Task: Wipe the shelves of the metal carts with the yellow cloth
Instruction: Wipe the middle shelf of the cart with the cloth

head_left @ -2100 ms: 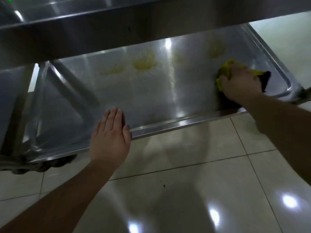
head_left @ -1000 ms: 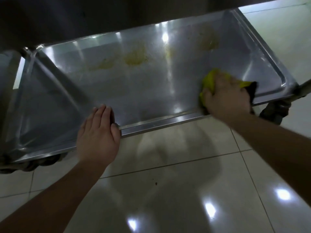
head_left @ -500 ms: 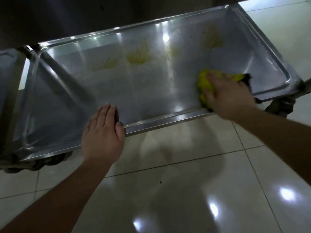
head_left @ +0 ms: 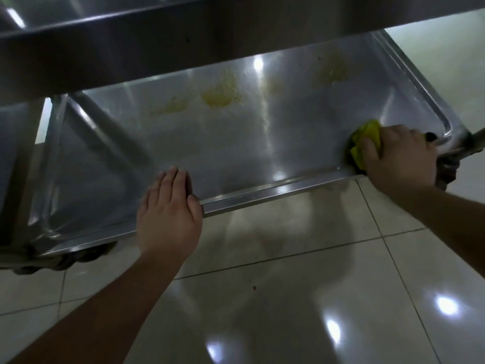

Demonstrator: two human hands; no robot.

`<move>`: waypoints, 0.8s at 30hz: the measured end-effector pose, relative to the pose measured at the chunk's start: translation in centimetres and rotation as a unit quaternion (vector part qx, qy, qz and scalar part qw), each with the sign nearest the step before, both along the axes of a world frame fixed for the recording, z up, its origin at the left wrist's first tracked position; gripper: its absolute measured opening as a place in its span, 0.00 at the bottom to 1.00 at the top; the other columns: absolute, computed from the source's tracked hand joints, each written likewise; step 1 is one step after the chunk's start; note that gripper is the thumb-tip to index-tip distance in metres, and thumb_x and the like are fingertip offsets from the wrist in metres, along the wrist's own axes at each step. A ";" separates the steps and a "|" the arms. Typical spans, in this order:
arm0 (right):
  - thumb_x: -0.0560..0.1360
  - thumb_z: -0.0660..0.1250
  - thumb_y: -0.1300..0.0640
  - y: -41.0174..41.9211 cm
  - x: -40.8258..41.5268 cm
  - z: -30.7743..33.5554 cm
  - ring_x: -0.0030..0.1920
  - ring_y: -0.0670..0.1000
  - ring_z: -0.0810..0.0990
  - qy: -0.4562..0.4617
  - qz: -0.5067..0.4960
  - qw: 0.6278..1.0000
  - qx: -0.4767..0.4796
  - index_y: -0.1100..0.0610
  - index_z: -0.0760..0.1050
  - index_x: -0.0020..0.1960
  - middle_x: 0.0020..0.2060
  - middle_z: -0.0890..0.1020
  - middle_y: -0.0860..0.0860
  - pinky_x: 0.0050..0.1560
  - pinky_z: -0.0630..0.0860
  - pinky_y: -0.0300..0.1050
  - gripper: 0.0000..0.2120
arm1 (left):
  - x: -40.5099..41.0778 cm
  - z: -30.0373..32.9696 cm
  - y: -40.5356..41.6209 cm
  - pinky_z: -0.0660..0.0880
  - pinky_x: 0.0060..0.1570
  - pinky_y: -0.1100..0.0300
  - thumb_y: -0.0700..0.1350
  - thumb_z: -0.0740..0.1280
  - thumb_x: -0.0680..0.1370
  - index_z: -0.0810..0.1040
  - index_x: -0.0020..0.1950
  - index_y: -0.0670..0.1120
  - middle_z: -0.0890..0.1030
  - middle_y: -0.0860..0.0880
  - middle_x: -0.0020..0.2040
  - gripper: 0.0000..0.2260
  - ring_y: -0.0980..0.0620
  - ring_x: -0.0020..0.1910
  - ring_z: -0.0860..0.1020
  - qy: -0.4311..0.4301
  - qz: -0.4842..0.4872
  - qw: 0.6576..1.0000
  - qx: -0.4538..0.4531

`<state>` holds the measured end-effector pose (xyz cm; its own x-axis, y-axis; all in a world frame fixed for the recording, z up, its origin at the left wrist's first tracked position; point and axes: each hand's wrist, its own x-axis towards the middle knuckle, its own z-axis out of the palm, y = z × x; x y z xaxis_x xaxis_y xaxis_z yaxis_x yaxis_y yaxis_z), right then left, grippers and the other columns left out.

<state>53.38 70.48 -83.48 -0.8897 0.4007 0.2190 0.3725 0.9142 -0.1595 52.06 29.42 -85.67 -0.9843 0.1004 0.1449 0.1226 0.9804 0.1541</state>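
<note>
The right hand (head_left: 399,156), fingers clamped on the crumpled yellow cloth (head_left: 366,137), is sliding back right into the near right corner of the shiny lower metal cart shelf (head_left: 262,143). The left hand (head_left: 169,211) is still bracing the near rim, fingers straight and together. The yellowish smears (head_left: 221,94) at the far side are remaining unwiped.

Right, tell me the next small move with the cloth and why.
Probably sweep the yellow cloth away toward the yellowish stains. The right hand grips it at the lower shelf's near right corner; the stains look unwiped. The left hand rests on the front rim.

Dim, soft frame; ceiling-light glare on steel shelf (head_left: 262,143) and glossy floor (head_left: 315,298).
</note>
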 end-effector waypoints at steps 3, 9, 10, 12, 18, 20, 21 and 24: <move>0.81 0.57 0.41 -4.1 0.3 -0.1 0.46 0.64 0.77 0.031 0.113 0.993 0.005 0.58 0.78 0.47 0.43 0.81 0.59 0.49 0.74 0.57 0.22 | -0.1 0.0 -0.1 0.62 0.77 0.42 0.51 0.53 0.82 0.68 0.79 0.43 0.69 0.43 0.79 0.26 0.43 0.79 0.65 -0.010 -0.002 1.000 0.002; 0.79 0.57 0.37 -10.8 -1.5 2.8 0.42 0.59 0.80 -0.049 0.215 0.974 -0.043 0.52 0.77 0.40 0.38 0.79 0.50 0.42 0.77 0.51 0.22 | -0.2 0.7 -0.4 0.58 0.79 0.45 0.54 0.49 0.83 0.63 0.82 0.45 0.64 0.45 0.82 0.28 0.45 0.81 0.60 -0.064 -0.011 0.998 -0.016; 0.79 0.57 0.36 -11.4 -1.8 3.6 0.42 0.57 0.80 -0.096 0.220 0.970 -0.044 0.51 0.77 0.41 0.39 0.80 0.50 0.44 0.78 0.50 0.22 | -0.3 0.9 -0.4 0.57 0.80 0.45 0.55 0.48 0.84 0.62 0.82 0.45 0.62 0.45 0.83 0.29 0.45 0.82 0.59 -0.078 -0.015 0.997 -0.016; 0.78 0.55 0.33 -12.4 -2.0 5.4 0.40 0.54 0.80 -0.187 0.232 0.952 -0.063 0.48 0.77 0.40 0.37 0.81 0.49 0.46 0.80 0.51 0.23 | -0.4 1.7 -0.5 0.53 0.81 0.47 0.56 0.46 0.84 0.58 0.84 0.45 0.59 0.45 0.84 0.29 0.46 0.83 0.55 -0.112 -0.029 0.993 -0.016; 0.77 0.54 0.31 -15.8 0.5 9.5 0.42 0.49 0.80 -0.357 0.328 0.874 -0.028 0.49 0.78 0.39 0.34 0.80 0.47 0.48 0.79 0.48 0.25 | 0.1 5.9 -1.0 0.51 0.80 0.50 0.58 0.50 0.86 0.54 0.84 0.50 0.53 0.47 0.85 0.27 0.47 0.84 0.52 -0.209 -0.074 0.974 -0.051; 0.78 0.52 0.31 -16.9 1.9 11.0 0.46 0.53 0.79 -0.373 0.342 0.862 0.004 0.50 0.76 0.40 0.37 0.78 0.48 0.49 0.78 0.48 0.26 | 1.4 7.8 -1.5 0.54 0.79 0.51 0.58 0.52 0.86 0.58 0.82 0.52 0.57 0.49 0.84 0.25 0.47 0.83 0.54 -0.214 -0.096 0.970 -0.063; 0.78 0.51 0.32 -17.4 2.5 12.0 0.47 0.55 0.79 -0.376 0.347 0.859 0.014 0.50 0.77 0.43 0.40 0.79 0.49 0.50 0.78 0.49 0.26 | 2.0 9.0 -1.6 0.54 0.79 0.51 0.57 0.53 0.86 0.58 0.82 0.52 0.57 0.49 0.84 0.25 0.47 0.83 0.55 -0.223 -0.104 0.967 -0.068; 0.79 0.53 0.33 -18.2 4.3 16.3 0.49 0.55 0.79 -0.387 0.316 0.866 -0.005 0.52 0.81 0.48 0.45 0.81 0.52 0.48 0.76 0.47 0.26 | 3.5 13.2 -2.2 0.52 0.79 0.51 0.57 0.53 0.86 0.52 0.85 0.51 0.54 0.50 0.85 0.28 0.48 0.84 0.52 -0.285 -0.112 0.949 -0.078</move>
